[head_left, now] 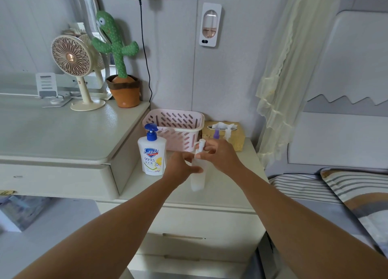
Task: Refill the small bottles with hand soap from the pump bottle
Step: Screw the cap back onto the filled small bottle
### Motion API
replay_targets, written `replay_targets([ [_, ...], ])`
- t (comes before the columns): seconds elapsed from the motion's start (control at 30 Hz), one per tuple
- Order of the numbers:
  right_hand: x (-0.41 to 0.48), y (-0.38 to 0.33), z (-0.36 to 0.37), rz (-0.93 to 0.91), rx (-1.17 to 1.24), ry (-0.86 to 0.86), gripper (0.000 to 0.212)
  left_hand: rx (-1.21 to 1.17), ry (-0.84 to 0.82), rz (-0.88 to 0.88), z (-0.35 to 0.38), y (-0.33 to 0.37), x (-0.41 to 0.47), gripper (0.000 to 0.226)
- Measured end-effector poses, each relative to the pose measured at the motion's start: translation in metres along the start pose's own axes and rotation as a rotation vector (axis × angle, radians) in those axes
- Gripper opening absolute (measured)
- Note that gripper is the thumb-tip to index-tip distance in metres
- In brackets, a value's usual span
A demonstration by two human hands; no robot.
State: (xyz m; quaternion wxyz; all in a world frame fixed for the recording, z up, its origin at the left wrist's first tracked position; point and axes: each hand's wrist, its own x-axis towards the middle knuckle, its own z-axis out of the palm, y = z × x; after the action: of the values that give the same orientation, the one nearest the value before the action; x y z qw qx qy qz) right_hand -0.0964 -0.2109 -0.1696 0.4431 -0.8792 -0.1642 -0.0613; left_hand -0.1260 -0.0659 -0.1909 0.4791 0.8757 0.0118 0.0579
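A white hand-soap pump bottle point(151, 156) with a blue pump head stands on the nightstand. Right of it stands a small frosted white bottle point(197, 181) with a white pump top. My left hand point(182, 168) wraps round the small bottle's upper body. My right hand point(220, 155) pinches its pump top at the neck. Behind my right hand, two more small bottles stand by the tissue box: one with a purple top point(216, 134) and one clear point(227, 134), both partly hidden.
A pink slotted basket point(175, 129) stands behind the bottles, a gold tissue box point(236, 139) to its right. The higher desk point(63, 131) on the left carries a fan and a plush cactus. A bed point(336, 194) lies to the right.
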Motion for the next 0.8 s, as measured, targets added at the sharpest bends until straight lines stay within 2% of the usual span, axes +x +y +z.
replay_targets([
  [0.2, -0.004, -0.002, 0.000, 0.028, -0.051, 0.034, 0.047, 0.002, -0.010, 0.025, 0.002, 0.000, 0.001, 0.041],
  [0.33, -0.007, -0.001, -0.007, -0.029, -0.087, -0.044, 0.040, 0.007, -0.019, 0.020, 0.002, -0.001, 0.003, 0.039],
  [0.5, -0.005, 0.003, -0.007, -0.031, -0.117, -0.003, 0.025, 0.018, -0.017, 0.016, 0.002, -0.002, 0.003, 0.040],
  [0.67, -0.001, 0.001, -0.002, 0.063, -0.116, 0.051, 0.044, 0.026, -0.015, 0.040, 0.001, -0.001, 0.002, 0.040],
  [0.73, -0.002, -0.003, -0.002, 0.083, -0.124, 0.016, 0.048, 0.027, -0.009, 0.043, 0.001, -0.001, 0.002, 0.039],
  [0.8, -0.004, -0.005, -0.005, 0.066, -0.141, -0.063, 0.041, 0.033, -0.013, 0.052, 0.002, -0.002, 0.002, 0.036],
])
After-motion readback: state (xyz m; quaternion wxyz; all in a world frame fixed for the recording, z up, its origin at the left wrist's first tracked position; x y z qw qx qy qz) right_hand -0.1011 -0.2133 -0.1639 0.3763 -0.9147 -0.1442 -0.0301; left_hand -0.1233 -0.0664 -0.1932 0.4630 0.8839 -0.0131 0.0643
